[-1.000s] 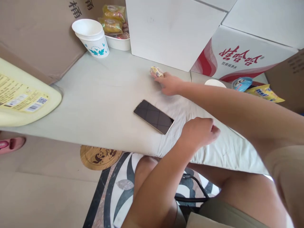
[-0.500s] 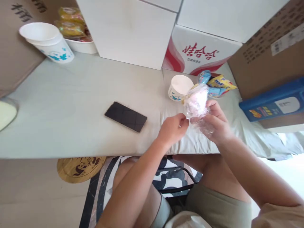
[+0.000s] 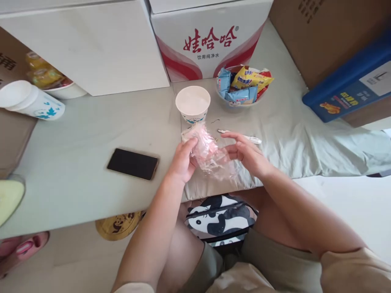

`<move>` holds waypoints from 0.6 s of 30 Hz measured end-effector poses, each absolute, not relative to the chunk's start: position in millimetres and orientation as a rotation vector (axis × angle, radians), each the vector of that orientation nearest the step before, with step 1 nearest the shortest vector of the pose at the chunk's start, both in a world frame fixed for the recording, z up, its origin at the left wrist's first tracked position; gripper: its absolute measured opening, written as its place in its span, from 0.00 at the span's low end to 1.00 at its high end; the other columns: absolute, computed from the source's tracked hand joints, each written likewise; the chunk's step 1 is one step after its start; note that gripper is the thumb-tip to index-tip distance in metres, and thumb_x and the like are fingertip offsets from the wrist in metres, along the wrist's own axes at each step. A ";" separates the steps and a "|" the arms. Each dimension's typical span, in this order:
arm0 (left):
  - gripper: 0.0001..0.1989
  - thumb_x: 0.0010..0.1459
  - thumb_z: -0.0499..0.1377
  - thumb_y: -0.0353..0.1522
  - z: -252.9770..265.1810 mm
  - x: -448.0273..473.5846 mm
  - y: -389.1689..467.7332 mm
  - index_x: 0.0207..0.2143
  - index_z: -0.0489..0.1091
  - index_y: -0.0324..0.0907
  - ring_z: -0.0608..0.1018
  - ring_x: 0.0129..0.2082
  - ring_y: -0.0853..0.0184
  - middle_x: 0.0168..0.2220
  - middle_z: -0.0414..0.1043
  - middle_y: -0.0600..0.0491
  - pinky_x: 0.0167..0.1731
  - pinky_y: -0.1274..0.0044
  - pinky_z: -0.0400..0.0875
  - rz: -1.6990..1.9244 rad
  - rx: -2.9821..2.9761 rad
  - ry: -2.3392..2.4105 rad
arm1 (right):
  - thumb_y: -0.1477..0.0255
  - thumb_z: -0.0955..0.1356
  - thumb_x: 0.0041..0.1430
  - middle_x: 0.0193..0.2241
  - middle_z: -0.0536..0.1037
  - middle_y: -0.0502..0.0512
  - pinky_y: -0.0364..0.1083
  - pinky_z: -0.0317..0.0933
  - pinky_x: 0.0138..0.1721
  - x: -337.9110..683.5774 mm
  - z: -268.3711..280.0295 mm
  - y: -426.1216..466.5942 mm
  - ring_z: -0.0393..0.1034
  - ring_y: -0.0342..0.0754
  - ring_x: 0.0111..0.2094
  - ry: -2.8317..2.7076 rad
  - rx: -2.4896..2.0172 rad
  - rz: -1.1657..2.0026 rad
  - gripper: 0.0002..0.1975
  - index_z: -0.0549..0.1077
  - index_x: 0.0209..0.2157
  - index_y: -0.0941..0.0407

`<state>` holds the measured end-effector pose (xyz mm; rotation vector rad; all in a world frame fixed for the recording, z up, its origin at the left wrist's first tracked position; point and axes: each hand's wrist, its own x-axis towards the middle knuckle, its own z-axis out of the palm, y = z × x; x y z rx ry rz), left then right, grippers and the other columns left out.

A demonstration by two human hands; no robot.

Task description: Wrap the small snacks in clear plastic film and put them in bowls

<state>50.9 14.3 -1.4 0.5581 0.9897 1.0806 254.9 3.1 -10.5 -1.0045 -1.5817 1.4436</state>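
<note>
My left hand (image 3: 182, 159) is closed on a crinkled clear plastic bag (image 3: 208, 147) with something pink inside, its thumb pressed on top. What the pink contents are, I cannot make out. At the bag's right side is my right hand (image 3: 249, 156), with its fingers apart and the fingertips close to the loose plastic; whether they touch it is unclear. Just beyond the bag stands a white paper cup (image 3: 193, 101) with a blue leaf pattern. A slim white tool (image 3: 254, 139) with a dark tip, partly hidden by my right hand, lies on the cloth.
A clear bowl (image 3: 240, 103) of wrapped snacks sits at the back right, before a white and red carton (image 3: 210, 44). A phone (image 3: 132, 163) lies to the left. Stacked paper cups (image 3: 45, 103) stand far left; a blue package (image 3: 345, 89) is at right.
The plastic bag has moved lower and left, from my right hand into my left. My right hand has let go, its fingers now apart. The view has shifted right.
</note>
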 end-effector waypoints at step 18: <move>0.26 0.54 0.66 0.45 -21.3 68.8 9.0 0.54 0.68 0.50 0.78 0.43 0.66 0.47 0.75 0.53 0.43 0.77 0.71 0.928 1.089 1.098 | 0.59 0.69 0.62 0.38 0.78 0.56 0.56 0.67 0.46 253.3 -16.5 -1.9 0.72 0.53 0.40 -2.072 -0.942 0.620 0.10 0.77 0.32 0.49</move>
